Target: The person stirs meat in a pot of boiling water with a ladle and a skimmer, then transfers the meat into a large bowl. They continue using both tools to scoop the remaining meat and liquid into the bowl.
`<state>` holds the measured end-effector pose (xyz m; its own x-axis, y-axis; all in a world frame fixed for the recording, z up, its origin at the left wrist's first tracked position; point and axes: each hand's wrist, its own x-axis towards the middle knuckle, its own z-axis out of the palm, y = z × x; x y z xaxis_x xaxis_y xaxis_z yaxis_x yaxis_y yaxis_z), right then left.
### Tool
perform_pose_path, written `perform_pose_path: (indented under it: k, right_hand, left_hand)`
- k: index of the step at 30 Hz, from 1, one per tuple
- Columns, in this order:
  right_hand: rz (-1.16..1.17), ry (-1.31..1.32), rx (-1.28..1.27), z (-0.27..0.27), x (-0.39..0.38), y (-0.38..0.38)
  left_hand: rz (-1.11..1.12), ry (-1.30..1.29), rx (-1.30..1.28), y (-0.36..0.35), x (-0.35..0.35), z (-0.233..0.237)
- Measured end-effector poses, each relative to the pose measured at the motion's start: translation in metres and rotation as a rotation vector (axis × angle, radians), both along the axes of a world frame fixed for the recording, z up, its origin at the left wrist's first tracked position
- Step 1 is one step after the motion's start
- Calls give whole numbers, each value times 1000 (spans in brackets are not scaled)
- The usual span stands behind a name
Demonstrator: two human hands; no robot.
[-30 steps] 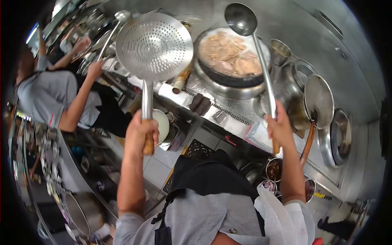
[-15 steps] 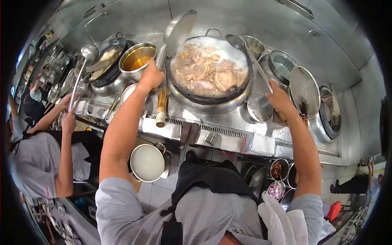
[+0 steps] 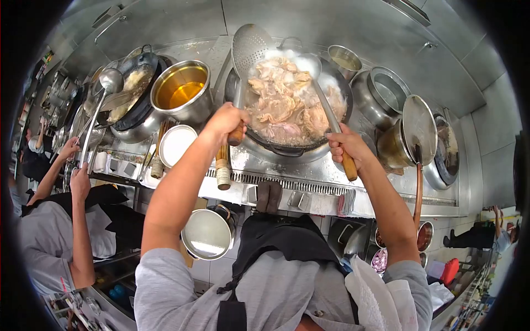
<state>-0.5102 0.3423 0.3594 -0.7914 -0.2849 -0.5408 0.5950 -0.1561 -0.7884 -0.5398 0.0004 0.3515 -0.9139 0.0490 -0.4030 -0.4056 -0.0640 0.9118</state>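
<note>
My left hand (image 3: 227, 122) is closed around the wooden handle of a perforated skimmer (image 3: 251, 49). The skimmer's round head is at the far left rim of a large wok (image 3: 350, 99), its holed face showing. In my right hand (image 3: 349, 148) is a long-handled ladle (image 3: 327, 105) with a wooden grip. Its bowl sits at the far side of the wok amid white foam (image 3: 331, 83), partly hidden by it. Pale pieces of meat (image 3: 281, 107), which look like poultry, fill the cloudy liquid in the wok.
Left of the wok are a steel pot of amber liquid (image 3: 182, 94), a white bowl (image 3: 176, 144) and a bamboo brush (image 3: 223, 171). To the right, a fine strainer (image 3: 419, 129) rests on a pot. A co-worker's hands (image 3: 77, 171) hold another ladle (image 3: 96, 121) at the left.
The skimmer has turned from nearly edge-on to show its holed face. The ladle's bowl has dropped from the far right rim into the foam. My view has shifted slightly.
</note>
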Motion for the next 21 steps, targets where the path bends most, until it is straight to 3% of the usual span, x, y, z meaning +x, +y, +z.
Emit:
perform_pose_path:
  k: [3,12,18,21]
  right_hand:
    - [-35,-30,-146,1,9,-4]
    - [94,70,-108,12,18,0]
    - [249,304,137,36,21,26]
    - [237,325,172,43,22,27]
  left_hand:
    - [44,-34,59,16,4,-2]
    - [144,-155,385,46,19,-9]
    - [123,-140,878,54,50,3]
    - [65,-87,986,70,64,16]
